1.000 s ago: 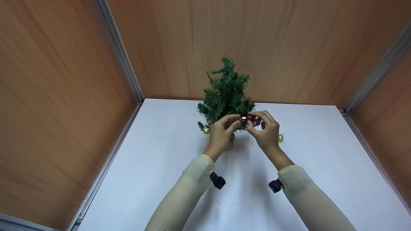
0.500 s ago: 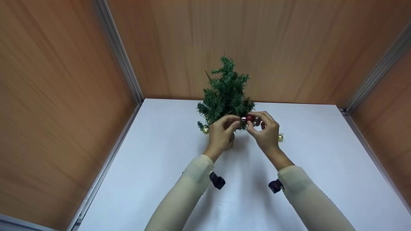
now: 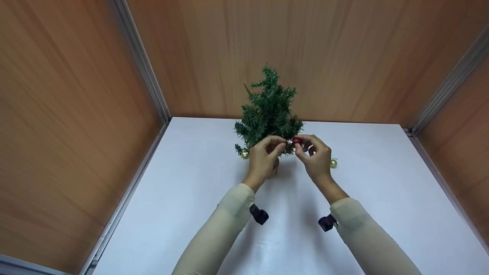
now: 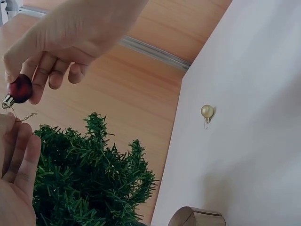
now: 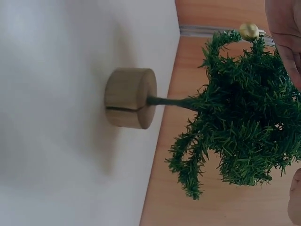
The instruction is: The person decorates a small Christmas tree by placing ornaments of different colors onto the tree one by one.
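In the head view, a small red Christmas bauble [image 3: 297, 141] is held between the thumb and fingers of my right hand [image 3: 318, 157], in front of the tree's lower right branches. My left hand [image 3: 261, 160] pinches at the bauble's cap end; in the left wrist view its fingertips meet the thin gold string [image 4: 24, 117] there. The green artificial Christmas tree [image 3: 270, 109] stands upright just behind both hands. A gold bauble [image 5: 249, 31] hangs from a low branch on its left side. The right wrist view shows only edges of the hands.
The tree's round wooden base [image 5: 129, 98] stands on the white table [image 3: 183, 198]. Another gold bauble [image 3: 333, 163] with a wire loop lies on the table right of the right hand. Wood-grain panels [image 3: 328, 57] enclose the back and sides.
My right hand and the red bauble have shifted very slightly, its fingers a little lower. The left hand stays almost still, and so do the tree and gold baubles.
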### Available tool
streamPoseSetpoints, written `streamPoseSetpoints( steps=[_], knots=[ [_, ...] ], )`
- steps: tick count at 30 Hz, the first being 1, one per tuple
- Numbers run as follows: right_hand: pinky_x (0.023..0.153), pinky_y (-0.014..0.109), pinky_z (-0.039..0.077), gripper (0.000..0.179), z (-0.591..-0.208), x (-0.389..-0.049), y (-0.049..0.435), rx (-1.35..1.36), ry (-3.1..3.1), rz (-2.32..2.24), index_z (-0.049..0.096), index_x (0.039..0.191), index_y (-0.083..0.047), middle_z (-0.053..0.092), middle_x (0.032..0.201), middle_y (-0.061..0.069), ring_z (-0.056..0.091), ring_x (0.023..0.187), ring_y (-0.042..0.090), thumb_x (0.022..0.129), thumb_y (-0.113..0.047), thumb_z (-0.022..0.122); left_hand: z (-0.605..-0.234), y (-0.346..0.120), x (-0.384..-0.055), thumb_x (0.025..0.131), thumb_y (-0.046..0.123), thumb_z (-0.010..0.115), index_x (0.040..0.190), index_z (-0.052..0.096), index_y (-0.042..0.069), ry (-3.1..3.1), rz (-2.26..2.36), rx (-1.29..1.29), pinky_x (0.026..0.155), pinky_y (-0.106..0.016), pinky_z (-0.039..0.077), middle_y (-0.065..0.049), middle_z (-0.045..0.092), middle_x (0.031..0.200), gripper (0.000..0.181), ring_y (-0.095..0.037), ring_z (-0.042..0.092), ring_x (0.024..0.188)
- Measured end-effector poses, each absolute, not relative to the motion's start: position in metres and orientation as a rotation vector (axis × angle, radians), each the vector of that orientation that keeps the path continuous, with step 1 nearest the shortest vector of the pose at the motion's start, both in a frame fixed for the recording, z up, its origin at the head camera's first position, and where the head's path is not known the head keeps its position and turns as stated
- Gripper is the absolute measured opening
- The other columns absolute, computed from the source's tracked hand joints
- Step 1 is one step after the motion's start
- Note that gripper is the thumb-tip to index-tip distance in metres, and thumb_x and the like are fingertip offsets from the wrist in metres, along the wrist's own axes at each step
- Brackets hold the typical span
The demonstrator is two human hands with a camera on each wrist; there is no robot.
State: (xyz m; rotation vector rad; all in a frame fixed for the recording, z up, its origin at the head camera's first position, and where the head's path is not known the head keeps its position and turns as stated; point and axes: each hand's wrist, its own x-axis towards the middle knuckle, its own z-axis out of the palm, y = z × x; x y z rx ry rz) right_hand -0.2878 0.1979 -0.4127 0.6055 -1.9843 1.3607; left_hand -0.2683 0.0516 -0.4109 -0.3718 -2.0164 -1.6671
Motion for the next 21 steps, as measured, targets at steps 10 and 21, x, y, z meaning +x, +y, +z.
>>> streamPoseSetpoints(
  steps=[10, 21],
  knots=[
    [0.052, 0.02, 0.039, 0.015, -0.42, -0.285, 0.199, 0.516, -2.076, 1.601, 0.066, 0.097, -0.001, 0.061, 0.081, 0.007, 0.05, 0.065, 0.021, 0.083, -0.007, 0.061, -0.406, 0.05, -0.267, 0.085, 0.008, 0.061, 0.093, 0.064, 0.002, -2.008, -1.643, -0.398, 0.06, -0.027, 0.048, -0.007, 0.064, 0.083, 0.01, -0.02, 0.059, 0.07],
    [0.056, 0.025, 0.04, 0.017, -0.425, -0.28, 0.198, 0.543, -2.111, 1.588, 0.065, 0.099, -0.002, 0.061, 0.083, 0.005, 0.049, 0.069, 0.021, 0.084, -0.007, 0.061, -0.407, 0.05, -0.268, 0.086, 0.008, 0.06, 0.095, 0.063, 0.003, -1.984, -1.691, -0.39, 0.063, -0.035, 0.049, -0.008, 0.064, 0.085, 0.01, -0.021, 0.058, 0.071]
  ],
)
